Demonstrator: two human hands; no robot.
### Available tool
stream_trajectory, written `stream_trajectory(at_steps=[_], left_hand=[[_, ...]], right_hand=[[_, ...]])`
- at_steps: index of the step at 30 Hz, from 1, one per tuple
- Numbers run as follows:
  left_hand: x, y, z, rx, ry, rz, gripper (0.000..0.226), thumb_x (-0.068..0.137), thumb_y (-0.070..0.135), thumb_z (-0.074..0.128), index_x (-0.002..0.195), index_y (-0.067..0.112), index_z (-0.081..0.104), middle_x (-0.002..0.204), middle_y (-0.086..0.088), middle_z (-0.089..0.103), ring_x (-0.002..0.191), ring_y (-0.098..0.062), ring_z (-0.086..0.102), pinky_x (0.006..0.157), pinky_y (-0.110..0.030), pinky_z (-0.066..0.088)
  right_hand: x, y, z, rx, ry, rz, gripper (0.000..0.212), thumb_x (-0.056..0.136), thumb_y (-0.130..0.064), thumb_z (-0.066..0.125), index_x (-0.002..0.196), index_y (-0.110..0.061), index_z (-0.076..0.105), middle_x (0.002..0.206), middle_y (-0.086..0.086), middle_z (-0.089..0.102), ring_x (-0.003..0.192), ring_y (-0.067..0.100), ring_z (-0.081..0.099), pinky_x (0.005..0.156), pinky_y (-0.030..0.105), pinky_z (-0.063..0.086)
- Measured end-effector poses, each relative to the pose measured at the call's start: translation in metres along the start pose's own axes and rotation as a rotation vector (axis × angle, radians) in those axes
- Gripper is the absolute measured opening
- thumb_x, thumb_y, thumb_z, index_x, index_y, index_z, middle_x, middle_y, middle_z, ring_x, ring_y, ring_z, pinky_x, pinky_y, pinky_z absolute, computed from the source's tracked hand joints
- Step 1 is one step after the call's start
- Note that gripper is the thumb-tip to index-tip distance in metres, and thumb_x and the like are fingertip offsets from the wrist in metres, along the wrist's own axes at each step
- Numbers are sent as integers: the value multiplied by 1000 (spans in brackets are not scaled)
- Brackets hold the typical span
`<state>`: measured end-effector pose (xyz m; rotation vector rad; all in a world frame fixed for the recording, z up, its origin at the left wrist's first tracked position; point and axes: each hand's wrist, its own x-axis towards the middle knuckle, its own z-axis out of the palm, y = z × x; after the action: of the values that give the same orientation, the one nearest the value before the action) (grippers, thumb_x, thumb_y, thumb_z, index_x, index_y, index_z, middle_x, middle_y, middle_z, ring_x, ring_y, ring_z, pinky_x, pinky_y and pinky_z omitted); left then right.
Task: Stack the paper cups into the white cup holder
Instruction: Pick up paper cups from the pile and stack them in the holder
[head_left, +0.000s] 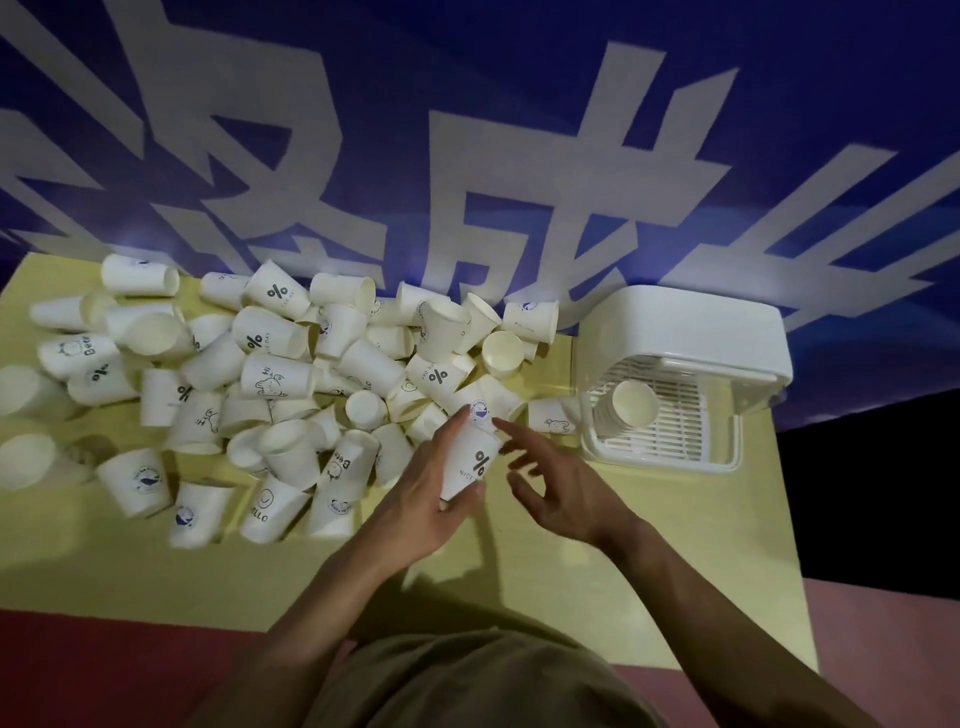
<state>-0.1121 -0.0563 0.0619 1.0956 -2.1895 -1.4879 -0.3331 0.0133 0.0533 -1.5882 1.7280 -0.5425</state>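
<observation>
Left hand (421, 499) grips a paper cup (470, 462) marked with a percent sign, just off the front edge of the big cup pile (249, 374) on the yellow desk (519, 571). Right hand (561, 488) hovers beside it, fingers spread, holding nothing. This looks like the pick-up step. Next move, I'd say: carry it right to the white cup holder (696, 332) and nest it in the stack (623, 410) there.

You stood at a staged work table, not a home: a yellow table (519, 587) against a blue banner (467, 130) with big white characters, loose cups (270, 338) heaped across it.
</observation>
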Motion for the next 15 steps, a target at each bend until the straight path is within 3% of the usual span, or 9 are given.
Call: stream_trajectory(at_steps=[3,6,10,13,15], left_hand=[[-4,-15,-11,57,32,-19,78,96,32,65,154,44,15,150,11,35,128,3,38,98,-20,38],[-9,-27,-22,43,45,-45,67,92,33,70,140,41,24,138,6,44,119,-13,51,91,-29,46],[-19,-37,-33,42,34,-118,63,89,50,70,131,42,24,135,10,40,111,-11,52,86,-33,51],[-27,-39,-42,3,1,-184,55,90,51,69,124,46,26,127,10,45,104,-3,55,83,-36,55],[-31,-41,-46,-13,2,-232,53,89,48,70,122,46,28,121,11,48,100,-4,57,81,-38,56]], right_hand=[[27,44,13,-203,206,88,57,88,-17,66,143,-14,51,129,14,57,110,28,62,87,47,57],[49,83,25,-447,185,234,60,70,-5,73,127,2,57,123,34,52,106,53,56,82,62,54],[72,85,25,-646,116,338,72,71,1,67,141,-6,49,138,25,49,117,48,48,95,58,50],[88,90,23,-800,-6,407,71,85,-12,65,148,-15,34,144,11,46,129,36,39,103,44,45],[94,91,25,-879,-70,420,67,88,-20,65,146,-17,32,140,9,49,129,34,40,106,43,39]])
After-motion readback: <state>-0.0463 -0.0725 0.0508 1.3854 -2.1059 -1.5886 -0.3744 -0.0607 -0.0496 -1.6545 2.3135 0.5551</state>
